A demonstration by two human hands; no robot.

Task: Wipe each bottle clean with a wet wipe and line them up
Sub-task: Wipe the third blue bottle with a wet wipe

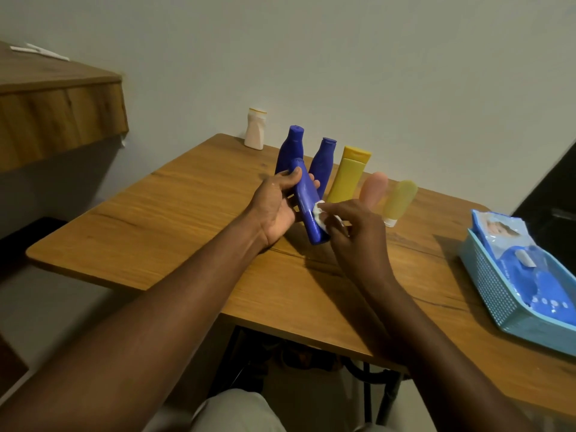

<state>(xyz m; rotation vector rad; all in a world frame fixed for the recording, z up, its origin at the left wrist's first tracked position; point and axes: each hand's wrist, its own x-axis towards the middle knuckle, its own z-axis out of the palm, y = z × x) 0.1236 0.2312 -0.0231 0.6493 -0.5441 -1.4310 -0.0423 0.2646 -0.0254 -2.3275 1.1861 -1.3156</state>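
Blue is the one getting cleaned: a blue bottle (307,201) held tilted above the wooden worktop (156,219), just left of the yellow bottle (349,174). The left hand (274,207) has its grip wrapped round the upper half, thumb up near the cap. The right hand (358,232) has its grip pinching a scrunched white wet wipe (319,213) against the bottle's lower side. Right next to the yellow bottle on its left, two more blue bottles (291,149) stand upright. On its right are a peach tube (372,188) and then a pale yellow tube (399,201). A white bottle (256,128) sits farther left, by the wall. Way off right of the yellow bottle, a light blue basket (498,294) holds a wipes pack (514,254).
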